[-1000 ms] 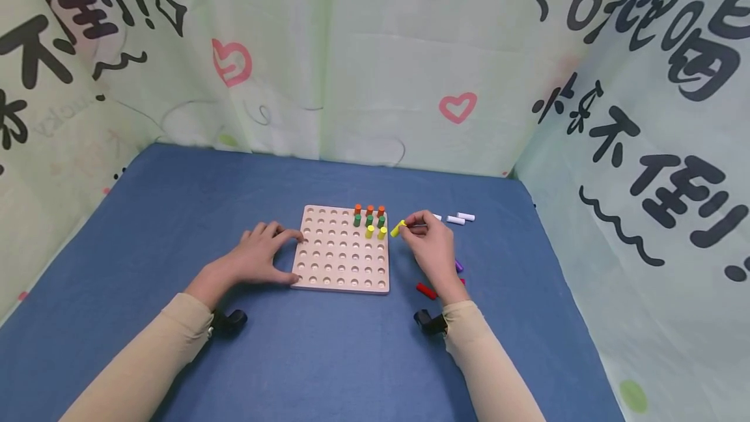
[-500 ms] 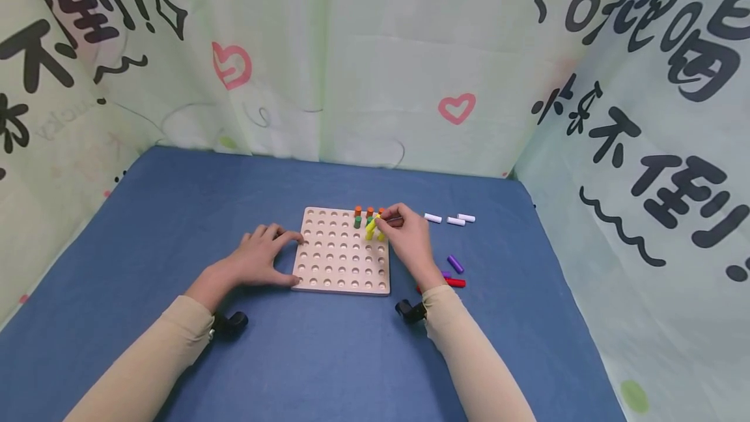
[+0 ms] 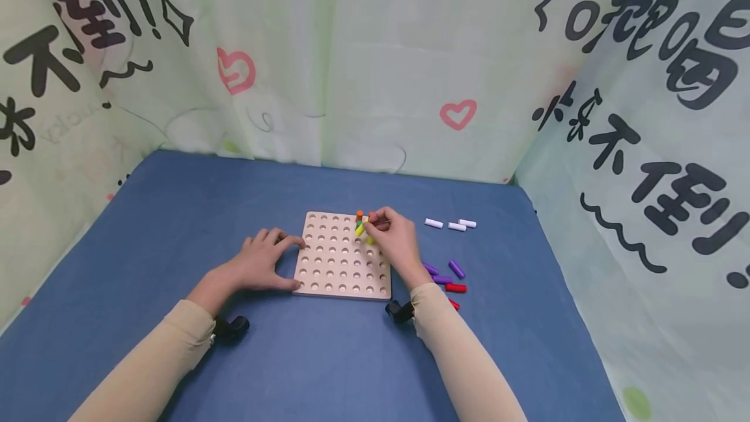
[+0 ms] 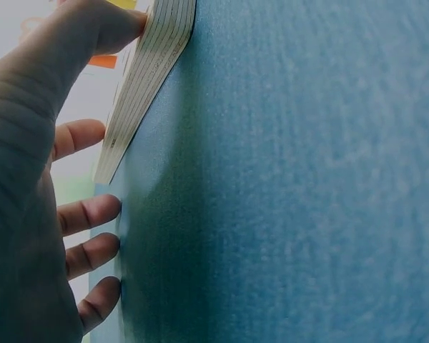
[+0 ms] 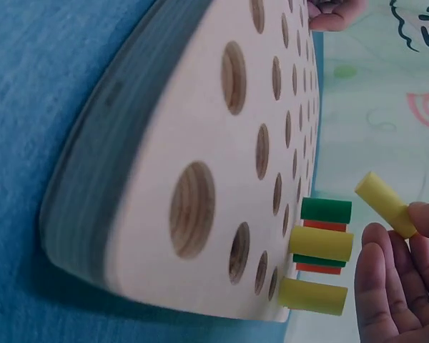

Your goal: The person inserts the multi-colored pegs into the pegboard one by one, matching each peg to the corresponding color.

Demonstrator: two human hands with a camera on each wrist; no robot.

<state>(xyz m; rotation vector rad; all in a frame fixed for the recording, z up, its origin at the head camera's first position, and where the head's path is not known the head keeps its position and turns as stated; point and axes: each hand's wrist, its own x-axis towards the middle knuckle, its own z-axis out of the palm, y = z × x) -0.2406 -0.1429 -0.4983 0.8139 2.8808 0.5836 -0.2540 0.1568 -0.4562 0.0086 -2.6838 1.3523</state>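
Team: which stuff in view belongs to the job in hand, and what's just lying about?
Job in hand:
pegboard
left hand, at the pegboard's edge
right hand, pinching a yellow peg
standing green, orange and yellow pegs

Lying about, probably for later:
white pegs
purple pegs
red pegs

Pegboard (image 3: 338,266) in all three views
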